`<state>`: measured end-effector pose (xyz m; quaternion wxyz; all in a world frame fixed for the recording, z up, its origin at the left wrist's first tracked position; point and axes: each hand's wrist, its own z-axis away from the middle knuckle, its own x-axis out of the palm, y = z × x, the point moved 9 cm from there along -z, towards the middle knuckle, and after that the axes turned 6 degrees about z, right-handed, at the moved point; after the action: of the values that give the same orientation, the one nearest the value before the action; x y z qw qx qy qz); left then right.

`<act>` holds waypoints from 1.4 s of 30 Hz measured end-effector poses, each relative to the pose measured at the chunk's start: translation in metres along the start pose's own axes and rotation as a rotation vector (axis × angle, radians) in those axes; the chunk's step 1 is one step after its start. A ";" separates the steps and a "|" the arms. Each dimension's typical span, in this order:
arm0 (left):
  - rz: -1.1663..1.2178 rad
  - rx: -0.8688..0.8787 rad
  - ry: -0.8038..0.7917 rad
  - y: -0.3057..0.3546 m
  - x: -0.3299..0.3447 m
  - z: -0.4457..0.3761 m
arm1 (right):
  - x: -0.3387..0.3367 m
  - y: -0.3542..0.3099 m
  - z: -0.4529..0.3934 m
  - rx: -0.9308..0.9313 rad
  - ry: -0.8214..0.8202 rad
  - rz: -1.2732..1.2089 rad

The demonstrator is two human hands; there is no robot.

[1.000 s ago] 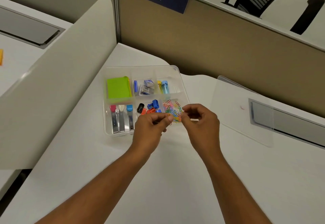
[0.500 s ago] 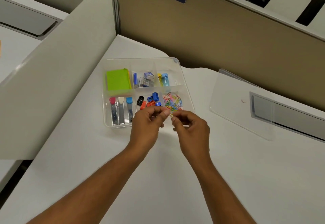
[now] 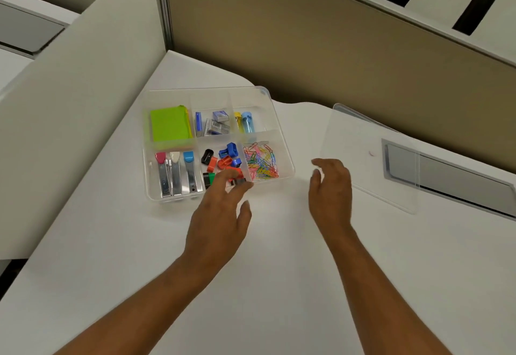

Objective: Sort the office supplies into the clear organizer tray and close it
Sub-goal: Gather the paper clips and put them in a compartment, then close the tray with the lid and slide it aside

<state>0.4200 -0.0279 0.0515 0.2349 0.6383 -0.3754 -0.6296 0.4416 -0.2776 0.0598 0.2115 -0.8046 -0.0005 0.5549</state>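
Resting on the white desk (image 3: 279, 285), the clear organizer tray (image 3: 289, 170) sits uncovered near the rear left of the surface, its left wall just beside the cream side divider (image 3: 69, 120) and its far edge near the tan partition (image 3: 363, 56). Your left hand (image 3: 220, 215) hangs at the tray's near rim with fingers spread and nothing in them, the fingertips over the compartment of small coloured sharpeners (image 3: 223, 159). Your right hand (image 3: 331, 190) is likewise loose and empty, poised between the tray and the clear lid (image 3: 371, 156). The lid lies flat to the right, apart from the tray, partly covering a grey cable hatch (image 3: 452, 181). Open desk runs wide along the near side and between tray and lid — nothing lies there. Contents by compartment: green sticky notes (image 3: 170, 127) rear left, staple boxes (image 3: 215, 126) rear centre, two small tubes (image 3: 244, 121) rear right, three nail clippers (image 3: 176, 173) front left, coloured paper clips (image 3: 262, 162) front right. Obstructions are the divider on the left and the partition behind — both close to the tray's walls.
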 end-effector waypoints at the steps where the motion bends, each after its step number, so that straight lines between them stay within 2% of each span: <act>1: -0.122 -0.001 -0.035 -0.001 0.005 0.004 | 0.010 0.018 -0.003 0.030 -0.069 0.108; 3: -0.257 -0.068 -0.150 -0.007 0.017 0.012 | 0.031 0.054 -0.006 0.098 -0.223 0.324; 5: -0.300 -0.108 -0.227 -0.011 0.026 0.018 | 0.040 0.072 -0.005 0.086 -0.281 0.409; 10: -0.270 -0.070 -0.172 -0.016 0.024 0.021 | 0.033 0.059 0.007 -0.130 -0.165 0.485; 14: -0.283 -0.050 -0.195 -0.018 0.023 0.023 | 0.030 0.046 0.028 -0.297 -0.149 0.521; 17: -0.260 -0.062 -0.207 -0.018 0.022 0.034 | 0.018 0.044 0.042 -0.352 -0.123 0.512; 23: -0.181 0.106 -0.137 0.026 0.020 0.055 | -0.070 0.032 0.069 -0.288 0.006 0.307; 27: -0.193 0.263 0.005 0.078 0.012 0.052 | -0.132 0.012 0.103 -0.345 0.053 0.093; 30: -0.132 0.227 -0.005 0.100 0.014 0.043 | -0.167 -0.011 0.117 -0.479 0.089 -0.007; 33: -0.059 0.169 -0.031 0.107 0.016 0.042 | -0.198 -0.025 0.119 -0.523 0.102 -0.078; 38: -0.006 0.243 0.126 0.139 -0.013 0.065 | -0.240 -0.041 0.112 -0.535 0.064 -0.239; 42: 0.061 0.277 0.258 0.156 -0.037 0.090 | -0.268 -0.037 0.106 -0.543 0.234 -0.294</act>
<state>0.3063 -0.0785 0.1866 0.2101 0.7282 -0.4444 -0.4776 0.2527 -0.2708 0.2802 0.0656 -0.8811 -0.2404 0.4019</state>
